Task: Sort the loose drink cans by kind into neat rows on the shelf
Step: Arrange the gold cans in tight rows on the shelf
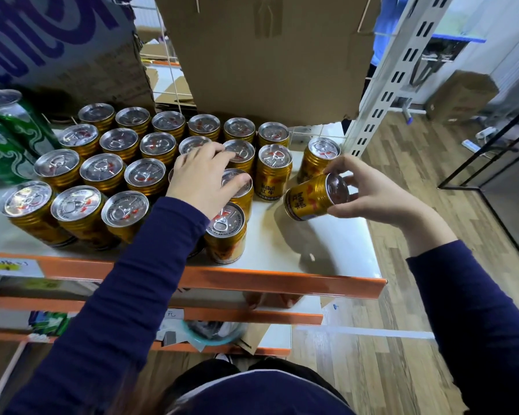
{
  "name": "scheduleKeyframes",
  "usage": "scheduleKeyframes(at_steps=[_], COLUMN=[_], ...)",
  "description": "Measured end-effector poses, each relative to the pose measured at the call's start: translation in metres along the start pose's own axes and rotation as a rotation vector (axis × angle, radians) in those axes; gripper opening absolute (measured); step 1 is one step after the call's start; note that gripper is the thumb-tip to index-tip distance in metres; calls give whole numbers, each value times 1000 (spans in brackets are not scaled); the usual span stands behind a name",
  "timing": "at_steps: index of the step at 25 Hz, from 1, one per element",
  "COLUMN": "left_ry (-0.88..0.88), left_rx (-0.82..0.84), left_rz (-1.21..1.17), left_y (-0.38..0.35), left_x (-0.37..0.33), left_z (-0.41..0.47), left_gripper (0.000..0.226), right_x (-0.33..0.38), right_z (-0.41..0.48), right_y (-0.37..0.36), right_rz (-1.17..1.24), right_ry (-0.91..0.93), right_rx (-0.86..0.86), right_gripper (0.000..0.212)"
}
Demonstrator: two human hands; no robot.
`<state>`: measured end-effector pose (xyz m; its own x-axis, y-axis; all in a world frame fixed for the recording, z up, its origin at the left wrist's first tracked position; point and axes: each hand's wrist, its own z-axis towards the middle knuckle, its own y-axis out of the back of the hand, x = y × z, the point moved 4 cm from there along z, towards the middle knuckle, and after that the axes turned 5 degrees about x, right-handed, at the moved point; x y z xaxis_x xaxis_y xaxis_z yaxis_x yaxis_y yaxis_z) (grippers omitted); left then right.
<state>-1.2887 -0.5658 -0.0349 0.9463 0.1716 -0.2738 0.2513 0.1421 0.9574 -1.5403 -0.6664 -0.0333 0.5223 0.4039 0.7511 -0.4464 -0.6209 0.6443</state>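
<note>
Far left: green cans [9, 136] stand at the back corner of the shelf [327, 244], just beside the gold block. No hand is near them. Risk is low.

Left to centre: gold cans [102, 169] stand upright in rows, packed so that they touch. The left hand [203, 181] lies across the tops at the block's right end. Its fingers [219, 151] are spread and fairly straight. They grip nothing and only rest on the lids. Risk: a sideways push here would likely pass through the touching rows and skew them. The sleeve crosses the front row and could drag a can along.

Centre front: the front can [226, 232] stands close to the orange lip [252, 280], touching the forearm. A nudge from that arm could tip it off the shelf.

Right: the right hand [375, 196] holds the held can [310, 199], with fingers [339, 166] and thumb curled round its top end. The can is tilted almost onto its side, just above bare shelf. Risk: held by one end, it may pivot or slip. Set down while tilted, it could roll toward the shelf's right edge.

Right rear: the lone can [321, 158] stands apart, just behind the held can. The fingertips are near enough to knock it over.
</note>
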Motion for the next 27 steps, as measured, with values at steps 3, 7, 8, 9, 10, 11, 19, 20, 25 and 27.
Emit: scheduleKeyframes(at_steps=[3,7,8,9,10,11,19,20,25,27], left_ry=[12,15,15,14,13,13,7,9,13,15], left_rx=[-31,-30,-33,-38,-42,-47,-68,-69,-68,-64], left_rz=[-47,-42,-40,-38,-38,-38,-52,-51,-43,-39], left_y=[-2,-2,-3,-2,-2,-2,-2,-2,-2,-2], left_x=[3,3,2,2,2,2,4,4,4,4], left_z=[0,-1,-1,-2,-2,-2,-2,-1,0,0], left_gripper=[53,51,51,50,48,47,44,44,44,44], right_x=[3,20,26,32,39,45,51,50,49,50], right_z=[0,10,14,18,21,24,32,31,29,28], right_y=[1,-4,-10,-18,-26,-33,-48,-48,-52,-54], right_rz=[1,-180,-233,-285,-336,-379,-284,-261,-221,-196], right_ry=[27,65,76,97,129,163,216,214,184,200], right_rx=[11,67,82,75,43,3,-120,-134,-163,-161], right_gripper=[55,62,63,63,63,63,67,66,63,60])
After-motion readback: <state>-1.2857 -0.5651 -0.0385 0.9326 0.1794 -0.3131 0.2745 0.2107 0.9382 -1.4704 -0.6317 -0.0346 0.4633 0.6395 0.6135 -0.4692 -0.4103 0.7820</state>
